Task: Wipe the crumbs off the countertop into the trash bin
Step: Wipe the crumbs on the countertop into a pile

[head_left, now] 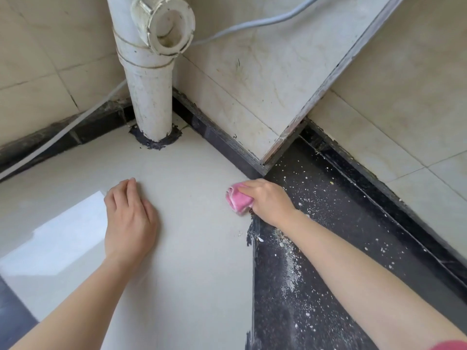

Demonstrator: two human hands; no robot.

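I see the crumbs [290,261] scattered as pale specks and small lumps over the dark speckled countertop [316,286], thickest in a band along its left edge just under my right forearm, thinner out toward the dark raised strip at the back; a few specks lie just over the edge on the pale surface [189,248] beside it. My right hand [267,200] is closed around a bunched pink cloth [238,199], fingers curled over the top of it, and the cloth is pressed down right where the dark countertop meets the pale surface, near the corner of the tiled wall block [252,84]. The cloth pokes out to the left of my knuckles (how much of it is tucked inside the fist I cannot tell). My left hand [130,218] lies flat, palm down, on the pale surface, fingers together and stretched out, holding nothing, well apart from the cloth. A bright patch of light [58,236] falls on the pale surface just left of that hand. Behind, in the far corner, a white pipe [149,97] stands upright through the pale surface, with a dark ring of sealant [154,142] around its foot and an open side branch near its top. A grey cable [252,25] runs across the tiled wall behind the pipe. A bit of red sleeve [449,346] shows at the bottom right corner.
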